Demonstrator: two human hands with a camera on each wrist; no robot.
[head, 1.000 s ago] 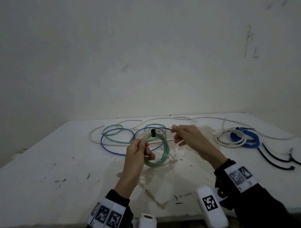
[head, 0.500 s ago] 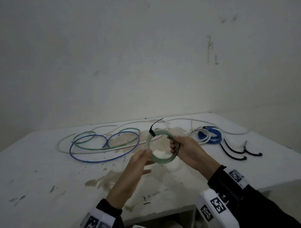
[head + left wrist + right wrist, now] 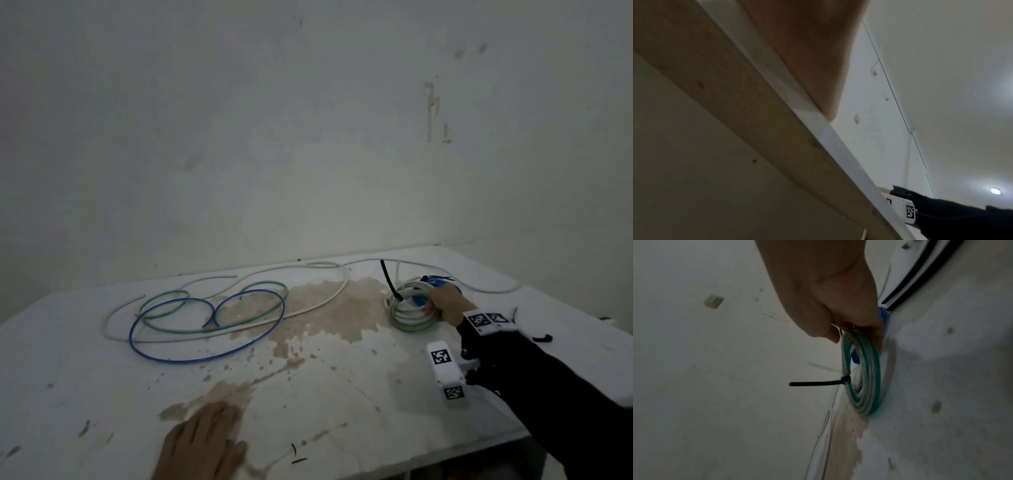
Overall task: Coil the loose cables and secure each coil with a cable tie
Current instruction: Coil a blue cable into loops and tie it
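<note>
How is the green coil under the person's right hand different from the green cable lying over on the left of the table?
The green coil is wound into tight, stacked turns; the loose green cable sprawls in wide, open loops. The coil is bound by a black cable tie whose tail sticks up; the loose cable has none. The right hand holds the coil, while nothing touches the loose cable. Both are green and lie on the white table.
</note>
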